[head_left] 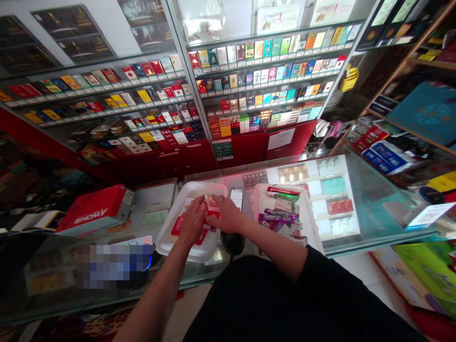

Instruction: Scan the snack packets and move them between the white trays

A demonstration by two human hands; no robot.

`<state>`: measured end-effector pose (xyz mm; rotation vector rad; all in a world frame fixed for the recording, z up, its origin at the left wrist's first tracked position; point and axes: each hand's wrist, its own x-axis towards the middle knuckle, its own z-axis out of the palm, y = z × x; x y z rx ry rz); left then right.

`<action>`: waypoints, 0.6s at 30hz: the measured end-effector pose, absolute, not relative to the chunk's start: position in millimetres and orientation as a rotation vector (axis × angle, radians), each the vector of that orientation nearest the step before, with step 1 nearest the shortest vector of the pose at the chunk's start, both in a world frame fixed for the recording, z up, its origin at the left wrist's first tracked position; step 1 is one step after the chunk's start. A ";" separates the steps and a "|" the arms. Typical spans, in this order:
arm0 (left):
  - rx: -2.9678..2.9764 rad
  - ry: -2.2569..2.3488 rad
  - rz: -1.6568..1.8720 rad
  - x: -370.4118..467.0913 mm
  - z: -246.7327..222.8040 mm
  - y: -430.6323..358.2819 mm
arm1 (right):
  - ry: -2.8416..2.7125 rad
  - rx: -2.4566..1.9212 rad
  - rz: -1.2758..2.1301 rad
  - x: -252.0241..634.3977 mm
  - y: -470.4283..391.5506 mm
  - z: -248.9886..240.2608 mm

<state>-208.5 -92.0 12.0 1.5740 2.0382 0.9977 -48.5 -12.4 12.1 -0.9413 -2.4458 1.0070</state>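
A white plastic tray [164, 237] on the glass counter holds several red and white packets [204, 236]. My left hand [193, 221] is over the packets, fingers stretched out and pointing away from me. From the right, my right hand [228, 216] reaches over the same tray with its thumb and fingers apart. Both hands are close together and partly cover the packets; whether the fingertips press on them is hard to see. A second white tray [313, 228] to the right contains purple-wrapped snacks [278, 217], a green packet [289, 196] and a red packet [283, 190].
Between the trays lie a lit phone [236, 197] and a dark rounded object [232, 242]. A red box [96, 209] stands at the left of the glass counter [377, 204]. Behind it, shelves [270, 69] carry rows of small boxes. A card stand [429, 216] is at far right.
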 end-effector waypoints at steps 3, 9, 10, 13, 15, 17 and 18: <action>1.601 1.988 0.997 -196.7 15.8 -85.9 | -2.431 -0.958 0.988 -33.6 -10.2 11.2; 1.683 1.875 0.965 -171.2 20.7 -68.3 | -2.371 -1.035 0.858 6.4 -2.4 0.9; 1.701 1.853 0.947 -166.3 21.6 -64.9 | -2.357 -1.053 0.835 14.5 -0.8 -2.2; 1.780 1.781 0.879 -149.7 24.6 -54.7 | -2.317 -1.147 0.743 41.7 4.3 -13.5; 1.863 1.736 0.809 -137.1 26.8 -48.0 | -2.301 -1.224 0.676 61.9 7.9 -22.1; 1.972 1.695 0.716 -123.6 28.9 -41.3 | -2.254 -1.333 0.625 82.9 11.1 -30.5; 2.030 1.670 0.656 -116.6 29.9 -37.7 | -2.237 -1.376 0.613 93.5 12.3 -34.4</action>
